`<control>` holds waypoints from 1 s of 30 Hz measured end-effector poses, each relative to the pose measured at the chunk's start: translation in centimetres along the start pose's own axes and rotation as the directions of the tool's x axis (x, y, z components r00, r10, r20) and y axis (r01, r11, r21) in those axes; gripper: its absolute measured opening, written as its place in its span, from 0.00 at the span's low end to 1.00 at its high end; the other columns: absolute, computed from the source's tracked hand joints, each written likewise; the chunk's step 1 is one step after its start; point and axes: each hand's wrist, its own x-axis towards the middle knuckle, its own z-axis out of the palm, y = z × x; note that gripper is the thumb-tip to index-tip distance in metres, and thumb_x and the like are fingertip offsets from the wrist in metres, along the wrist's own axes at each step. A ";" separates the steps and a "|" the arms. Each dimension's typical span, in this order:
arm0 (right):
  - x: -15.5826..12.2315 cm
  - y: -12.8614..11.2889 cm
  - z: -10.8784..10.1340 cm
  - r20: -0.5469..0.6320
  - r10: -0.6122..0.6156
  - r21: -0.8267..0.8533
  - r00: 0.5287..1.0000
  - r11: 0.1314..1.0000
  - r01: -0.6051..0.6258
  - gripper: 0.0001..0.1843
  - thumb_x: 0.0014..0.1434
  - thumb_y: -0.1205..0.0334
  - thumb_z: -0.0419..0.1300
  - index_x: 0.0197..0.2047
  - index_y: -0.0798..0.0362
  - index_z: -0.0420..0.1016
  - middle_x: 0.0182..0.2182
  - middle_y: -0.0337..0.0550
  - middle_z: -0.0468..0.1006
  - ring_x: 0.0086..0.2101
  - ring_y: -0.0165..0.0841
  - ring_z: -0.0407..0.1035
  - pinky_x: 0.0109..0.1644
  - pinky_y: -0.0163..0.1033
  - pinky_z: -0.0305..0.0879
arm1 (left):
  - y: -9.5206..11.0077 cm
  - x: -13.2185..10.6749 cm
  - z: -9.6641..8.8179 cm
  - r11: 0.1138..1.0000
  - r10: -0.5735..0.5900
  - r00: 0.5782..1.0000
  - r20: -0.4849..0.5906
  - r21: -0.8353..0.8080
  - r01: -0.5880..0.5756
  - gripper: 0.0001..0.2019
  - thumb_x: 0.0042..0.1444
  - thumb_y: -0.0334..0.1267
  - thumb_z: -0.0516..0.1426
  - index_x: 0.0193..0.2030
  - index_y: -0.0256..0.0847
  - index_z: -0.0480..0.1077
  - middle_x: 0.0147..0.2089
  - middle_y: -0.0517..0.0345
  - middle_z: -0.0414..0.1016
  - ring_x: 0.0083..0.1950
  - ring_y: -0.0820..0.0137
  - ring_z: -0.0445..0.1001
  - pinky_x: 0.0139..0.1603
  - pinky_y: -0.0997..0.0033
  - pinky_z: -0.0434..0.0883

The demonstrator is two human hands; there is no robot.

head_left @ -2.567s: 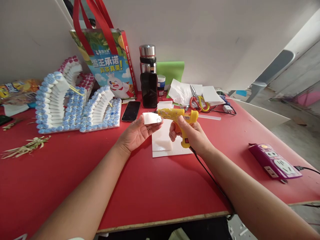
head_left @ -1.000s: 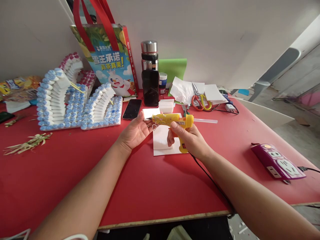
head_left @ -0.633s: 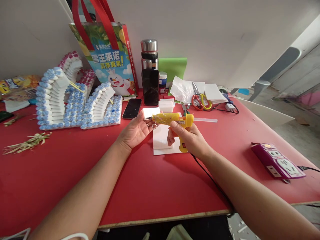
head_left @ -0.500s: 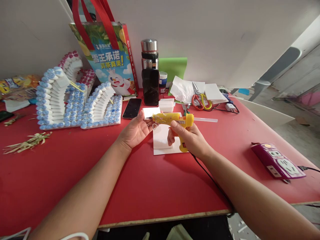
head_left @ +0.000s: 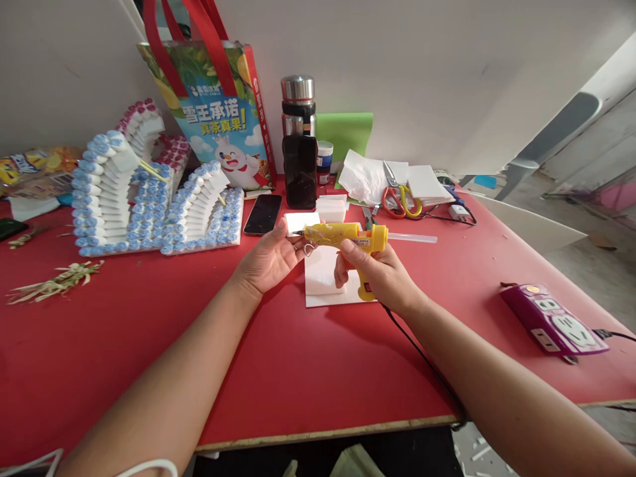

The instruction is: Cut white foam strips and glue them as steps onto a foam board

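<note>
The left hand (head_left: pixel 271 262) pinches a white piece (head_left: pixel 307 220) between thumb and fingers, at the nozzle of the yellow glue gun (head_left: pixel 330 234); the right hand (head_left: pixel 372 270) wraps the gun's grip. Below the gun lies a white board (head_left: pixel 320 286); nearer, red tabletop (head_left: pixel 318 371) runs to its front edge (head_left: pixel 322 435).

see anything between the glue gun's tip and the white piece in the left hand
Nothing visible: the glue gun in the right hand has its tip at the white piece in the left hand. Contact is unclear.
</note>
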 end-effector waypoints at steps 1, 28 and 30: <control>0.0 0.0 0.0 0.001 0.001 -0.006 1.000 1.000 -0.001 0.20 0.68 0.42 0.58 0.36 0.51 0.75 0.22 0.37 0.72 0.26 0.33 0.71 0.37 0.42 0.66 | 0.0 0.0 0.0 0.999 0.012 1.000 0.023 0.029 -0.013 0.22 0.56 0.46 0.68 0.52 0.34 0.76 0.57 0.41 0.79 0.66 0.53 0.72 0.68 0.55 0.66; 0.1 -0.2 0.1 -0.022 0.010 -0.062 1.000 0.998 -0.011 0.26 0.68 0.43 0.58 0.24 0.52 0.71 0.20 0.38 0.72 0.25 0.30 0.70 0.35 0.39 0.65 | 0.1 -0.2 0.2 0.993 0.067 0.995 0.080 0.092 -0.074 0.25 0.61 0.49 0.63 0.60 0.35 0.74 0.59 0.41 0.79 0.64 0.54 0.74 0.63 0.59 0.72; 0.1 -0.3 0.0 -0.031 0.021 -0.082 0.999 0.996 -0.024 0.28 0.67 0.42 0.58 0.23 0.52 0.70 0.20 0.39 0.72 0.25 0.30 0.70 0.35 0.39 0.65 | 0.2 -0.1 0.1 0.993 0.059 0.996 0.063 0.096 -0.065 0.25 0.61 0.50 0.63 0.58 0.34 0.75 0.57 0.41 0.80 0.63 0.55 0.75 0.63 0.59 0.72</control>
